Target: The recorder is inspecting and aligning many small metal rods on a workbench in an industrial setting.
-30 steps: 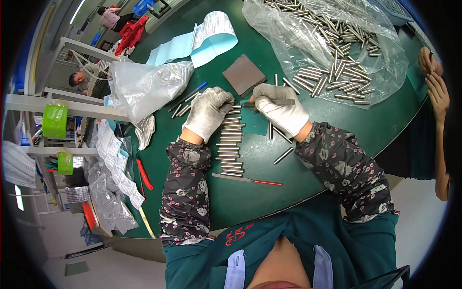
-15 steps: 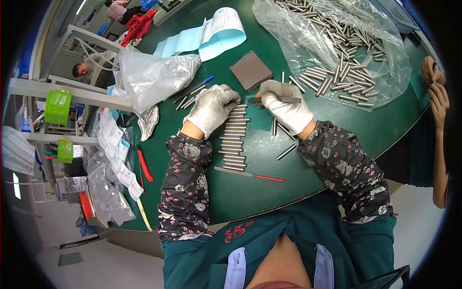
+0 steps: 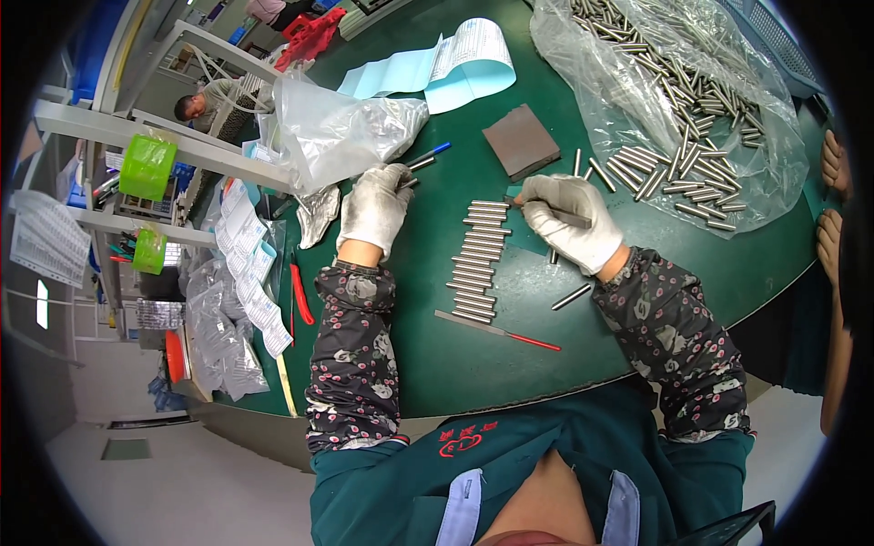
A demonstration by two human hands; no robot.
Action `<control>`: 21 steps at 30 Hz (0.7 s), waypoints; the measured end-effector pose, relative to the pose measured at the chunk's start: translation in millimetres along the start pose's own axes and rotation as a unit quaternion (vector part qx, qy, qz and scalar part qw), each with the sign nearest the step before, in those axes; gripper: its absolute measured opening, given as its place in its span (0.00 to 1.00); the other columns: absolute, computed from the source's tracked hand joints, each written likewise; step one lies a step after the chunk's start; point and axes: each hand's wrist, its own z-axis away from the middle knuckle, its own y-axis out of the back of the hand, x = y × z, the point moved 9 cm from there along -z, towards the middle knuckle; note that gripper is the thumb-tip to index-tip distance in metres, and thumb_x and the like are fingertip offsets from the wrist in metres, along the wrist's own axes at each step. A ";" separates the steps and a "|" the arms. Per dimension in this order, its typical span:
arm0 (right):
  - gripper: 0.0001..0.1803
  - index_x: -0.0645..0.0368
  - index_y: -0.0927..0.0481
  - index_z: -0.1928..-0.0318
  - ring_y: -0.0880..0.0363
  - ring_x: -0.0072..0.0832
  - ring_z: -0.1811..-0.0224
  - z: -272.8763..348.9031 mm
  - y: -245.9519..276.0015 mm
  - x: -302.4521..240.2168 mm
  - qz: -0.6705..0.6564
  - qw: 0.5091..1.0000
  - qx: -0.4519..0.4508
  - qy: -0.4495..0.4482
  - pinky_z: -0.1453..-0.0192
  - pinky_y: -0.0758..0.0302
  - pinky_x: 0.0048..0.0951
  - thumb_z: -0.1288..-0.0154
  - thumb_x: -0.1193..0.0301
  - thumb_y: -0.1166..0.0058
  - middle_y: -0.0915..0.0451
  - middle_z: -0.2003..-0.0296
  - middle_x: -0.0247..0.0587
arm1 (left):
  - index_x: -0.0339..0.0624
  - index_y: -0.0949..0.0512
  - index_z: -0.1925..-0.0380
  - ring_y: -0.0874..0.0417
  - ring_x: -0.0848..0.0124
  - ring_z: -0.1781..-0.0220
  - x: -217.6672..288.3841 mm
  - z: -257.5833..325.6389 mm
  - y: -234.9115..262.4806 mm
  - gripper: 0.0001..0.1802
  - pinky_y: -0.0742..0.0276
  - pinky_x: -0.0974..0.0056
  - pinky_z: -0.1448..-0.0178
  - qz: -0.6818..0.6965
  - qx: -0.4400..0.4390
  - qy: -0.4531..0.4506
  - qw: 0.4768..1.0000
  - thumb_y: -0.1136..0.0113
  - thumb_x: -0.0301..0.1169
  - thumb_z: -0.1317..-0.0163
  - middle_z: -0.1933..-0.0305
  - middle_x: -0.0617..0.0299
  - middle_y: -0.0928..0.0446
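Note:
My left hand (image 3: 373,214), in a white glove, is beside the blue-capped pen (image 3: 431,153). Its fingers are curled closed at a short metal pin (image 3: 411,183) there; the glove hides most of the grip. In my right hand (image 3: 575,223), also gloved, is a narrow, dark flat bar (image 3: 571,218), held between thumb and fingers. Between the hands, a column of several metal pins (image 3: 475,262) lies side by side on the green table. Below them rests a flat file with a red handle (image 3: 533,342). One loose pin (image 3: 571,297) lies under my right hand.
A brown square block (image 3: 521,143) lies beyond the pin column. At the far right, a clear plastic bag (image 3: 774,173) spreads under many pins. Blue-white paper (image 3: 469,64), another plastic bag (image 3: 346,127) and red-handled pliers (image 3: 300,293) lie around. Another person's hands (image 3: 828,241) show at the right edge.
My left hand has left the top of the pin column and moved left to the pins by the pen. My right hand still holds the dark bar near the column. The view has shifted.

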 end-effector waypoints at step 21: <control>0.06 0.63 0.26 0.67 0.29 0.16 0.74 3.6 -3.9 11.4 -0.207 0.973 -0.014 -0.100 0.69 0.31 0.19 0.43 0.76 0.57 0.28 0.77 0.34 | 0.44 0.25 0.67 0.25 0.60 0.66 81.4 -7.4 -23.3 0.14 0.28 0.61 0.62 0.003 -0.034 -0.220 0.975 0.39 0.23 0.58 0.70 0.59 0.27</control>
